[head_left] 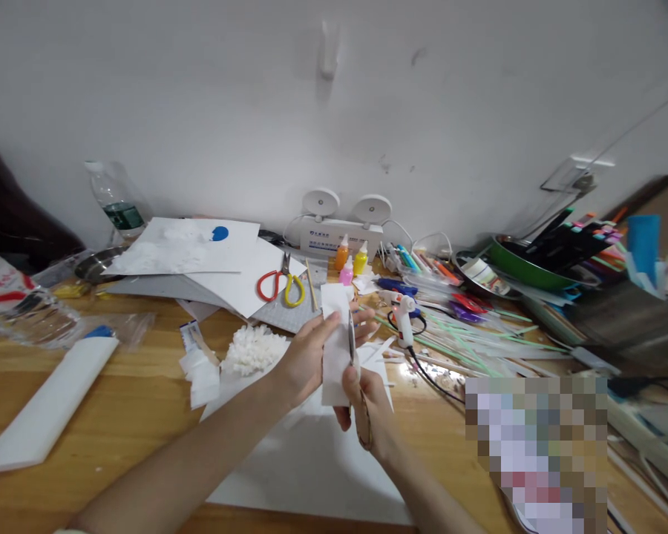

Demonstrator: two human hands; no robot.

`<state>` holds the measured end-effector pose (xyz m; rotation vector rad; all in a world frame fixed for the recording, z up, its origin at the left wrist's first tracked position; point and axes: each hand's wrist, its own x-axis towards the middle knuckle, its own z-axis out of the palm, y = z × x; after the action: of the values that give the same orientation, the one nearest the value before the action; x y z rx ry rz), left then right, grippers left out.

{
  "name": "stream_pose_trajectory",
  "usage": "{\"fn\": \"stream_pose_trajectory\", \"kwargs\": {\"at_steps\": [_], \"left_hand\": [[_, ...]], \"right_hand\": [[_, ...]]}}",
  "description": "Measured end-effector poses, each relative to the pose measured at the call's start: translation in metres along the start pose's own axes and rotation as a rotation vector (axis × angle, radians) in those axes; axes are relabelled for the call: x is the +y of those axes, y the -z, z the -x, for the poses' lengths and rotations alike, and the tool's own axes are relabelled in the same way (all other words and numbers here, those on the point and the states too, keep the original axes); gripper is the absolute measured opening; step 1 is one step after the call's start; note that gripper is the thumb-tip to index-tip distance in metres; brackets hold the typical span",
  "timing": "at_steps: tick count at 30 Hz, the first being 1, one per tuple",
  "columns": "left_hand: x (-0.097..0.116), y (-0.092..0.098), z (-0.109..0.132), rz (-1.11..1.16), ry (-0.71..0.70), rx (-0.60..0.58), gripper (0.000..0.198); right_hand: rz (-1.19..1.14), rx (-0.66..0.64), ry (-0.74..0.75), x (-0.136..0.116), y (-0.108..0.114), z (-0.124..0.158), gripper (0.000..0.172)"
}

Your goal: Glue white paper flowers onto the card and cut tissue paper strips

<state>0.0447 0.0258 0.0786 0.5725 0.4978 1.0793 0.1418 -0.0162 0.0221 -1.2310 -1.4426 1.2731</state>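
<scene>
My left hand [307, 354] grips a white paper strip [335, 382], held upright above a white sheet [306, 467] on the wooden table. In my right hand [375, 397] is a pair of scissors [363, 426], fingers wrapped round the handles. The blades lie along the strip's right edge; whether they are cutting into it I cannot tell. Just left of my hands sits a cluster of small white paper pieces [253, 348]. Beside it are folded white paper bits [201, 377].
Scissors with red and yellow handles [281, 285] rest on papers behind. A white glue gun [404, 319], its cord, and several coloured sticks [462, 322] crowd the right. Small paint bottles [342, 254] stand before a router [334, 236]. A rolled white paper [50, 400] lies left.
</scene>
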Motion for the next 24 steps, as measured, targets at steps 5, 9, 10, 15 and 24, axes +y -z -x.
{"fn": "stream_pose_trajectory", "kwargs": {"at_steps": [5,9,10,15,24], "left_hand": [[0.001,-0.001,0.000,0.014,-0.006,0.003,0.033],[0.001,0.000,0.000,0.013,-0.007,0.006,0.034],[0.001,0.000,0.000,0.013,-0.010,0.003,0.034],[0.002,0.000,0.000,0.010,-0.008,-0.005,0.033],[0.005,0.001,-0.001,-0.011,-0.027,-0.005,0.031]], "right_hand": [[-0.013,0.017,-0.040,-0.002,-0.001,0.000,0.059],[-0.024,0.032,-0.053,-0.005,-0.002,0.000,0.059],[-0.024,0.034,-0.053,-0.005,-0.003,0.000,0.059],[-0.042,0.034,-0.073,-0.005,-0.004,-0.001,0.060],[-0.028,-0.013,-0.096,0.009,-0.003,-0.002,0.058]]}}
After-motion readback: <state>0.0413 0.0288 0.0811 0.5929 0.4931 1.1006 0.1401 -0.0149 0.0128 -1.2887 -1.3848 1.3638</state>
